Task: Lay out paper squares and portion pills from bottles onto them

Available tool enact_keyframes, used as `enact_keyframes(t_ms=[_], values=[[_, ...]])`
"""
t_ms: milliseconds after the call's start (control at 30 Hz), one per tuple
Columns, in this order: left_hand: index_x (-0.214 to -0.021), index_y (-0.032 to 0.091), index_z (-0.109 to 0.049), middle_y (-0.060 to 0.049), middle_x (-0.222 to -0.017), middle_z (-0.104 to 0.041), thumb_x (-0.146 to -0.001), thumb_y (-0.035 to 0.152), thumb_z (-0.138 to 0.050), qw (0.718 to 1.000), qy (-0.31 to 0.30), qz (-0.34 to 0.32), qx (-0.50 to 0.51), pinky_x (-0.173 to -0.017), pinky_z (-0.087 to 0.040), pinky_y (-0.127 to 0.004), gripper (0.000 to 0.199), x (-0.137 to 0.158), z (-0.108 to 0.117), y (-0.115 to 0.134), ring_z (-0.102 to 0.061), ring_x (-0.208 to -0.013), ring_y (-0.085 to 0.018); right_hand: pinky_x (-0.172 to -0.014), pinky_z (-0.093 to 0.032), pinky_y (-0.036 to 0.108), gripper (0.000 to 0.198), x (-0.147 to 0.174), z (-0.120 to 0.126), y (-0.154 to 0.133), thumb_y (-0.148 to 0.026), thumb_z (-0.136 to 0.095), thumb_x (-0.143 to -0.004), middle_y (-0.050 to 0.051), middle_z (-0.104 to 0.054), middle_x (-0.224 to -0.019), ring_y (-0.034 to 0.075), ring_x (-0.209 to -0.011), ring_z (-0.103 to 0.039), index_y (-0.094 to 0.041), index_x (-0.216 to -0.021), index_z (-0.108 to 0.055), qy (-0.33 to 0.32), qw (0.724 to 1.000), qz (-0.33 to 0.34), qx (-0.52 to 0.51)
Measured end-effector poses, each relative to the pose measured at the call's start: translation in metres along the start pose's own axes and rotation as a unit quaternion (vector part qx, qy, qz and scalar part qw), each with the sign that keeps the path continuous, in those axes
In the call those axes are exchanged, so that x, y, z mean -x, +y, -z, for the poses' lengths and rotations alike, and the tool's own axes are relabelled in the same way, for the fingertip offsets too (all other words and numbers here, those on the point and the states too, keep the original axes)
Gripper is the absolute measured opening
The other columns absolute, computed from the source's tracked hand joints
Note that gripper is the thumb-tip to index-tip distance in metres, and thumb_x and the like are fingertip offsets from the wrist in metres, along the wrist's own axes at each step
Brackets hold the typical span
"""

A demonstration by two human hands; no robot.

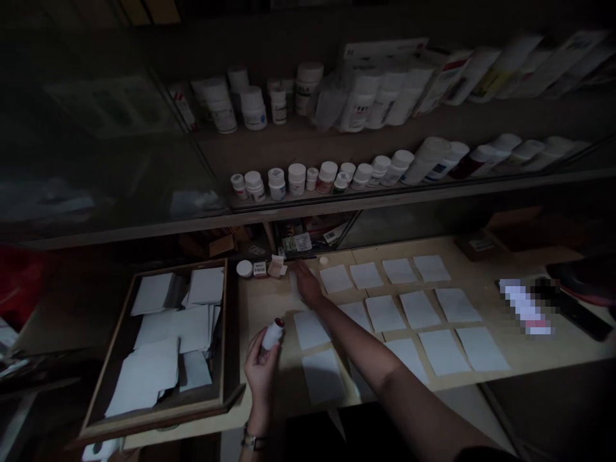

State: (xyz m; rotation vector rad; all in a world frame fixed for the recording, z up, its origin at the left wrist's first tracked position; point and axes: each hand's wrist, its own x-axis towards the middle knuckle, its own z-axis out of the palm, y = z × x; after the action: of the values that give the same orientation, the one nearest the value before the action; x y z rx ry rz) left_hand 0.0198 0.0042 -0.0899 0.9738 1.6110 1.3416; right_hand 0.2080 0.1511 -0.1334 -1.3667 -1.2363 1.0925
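Note:
My left hand (261, 360) is closed round a small white pill bottle (272, 335), held upright with a slight tilt above the table. The bottle has no cap on, and its mouth shows dark red inside. My right hand (308, 285) reaches over to a white paper sheet (294, 282) at the back left of the laid-out papers. Its fingertips are dark and partly hidden, so I cannot tell whether they hold anything. White paper squares (385, 313) lie in rows on the table, and my right forearm covers some of them. A round white cap (324, 260) lies behind them.
A wooden drawer tray (225, 333) with stacks of white paper stands at the left. A white jar (244, 268) and small boxes (260, 269) sit along the back. Shelves of bottles (297, 179) rise behind. A cardboard box (510, 240) and a black phone-like object (590, 317) are at the right.

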Motion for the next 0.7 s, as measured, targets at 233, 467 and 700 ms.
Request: enact_keyframes(t_ms=[233, 467, 700], values=[[-0.099, 0.013, -0.066, -0.014, -0.106, -0.065, -0.067, 0.037, -0.073, 0.996, -0.093, -0.014, 0.002, -0.077, -0.056, -0.035, 0.041, -0.009, -0.022, 0.020, -0.063, -0.097, -0.025, -0.101, -0.035, 0.039, 0.025, 0.055, 0.039, -0.056, -0.027, -0.058, -0.076, 0.007, -0.068, -0.108, 0.022, -0.112, -0.055, -0.019, -0.098, -0.069, 0.178, 0.927, -0.149, -0.296], [-0.097, 0.016, -0.065, -0.009, -0.099, -0.067, -0.069, 0.025, -0.068, 0.968, -0.227, -0.084, -0.064, -0.076, -0.055, -0.033, 0.029, -0.005, -0.073, 0.040, -0.064, -0.093, -0.021, -0.073, -0.045, 0.028, 0.036, 0.103, 0.035, -0.058, -0.045, -0.058, -0.076, 0.010, -0.072, -0.086, 0.019, -0.081, -0.064, -0.012, -0.084, -0.072, 0.063, 0.841, -0.281, -0.458], [-0.099, 0.020, -0.067, -0.008, -0.100, -0.066, -0.075, 0.017, -0.062, 0.914, -0.279, -0.231, -0.183, -0.083, -0.053, -0.039, 0.025, 0.014, -0.108, 0.029, -0.062, -0.093, -0.021, -0.068, -0.044, 0.030, 0.040, 0.112, 0.065, -0.034, -0.052, -0.069, -0.061, 0.007, -0.070, -0.071, 0.020, -0.072, -0.062, -0.014, -0.071, -0.070, 0.120, 0.842, -0.274, -0.449]])
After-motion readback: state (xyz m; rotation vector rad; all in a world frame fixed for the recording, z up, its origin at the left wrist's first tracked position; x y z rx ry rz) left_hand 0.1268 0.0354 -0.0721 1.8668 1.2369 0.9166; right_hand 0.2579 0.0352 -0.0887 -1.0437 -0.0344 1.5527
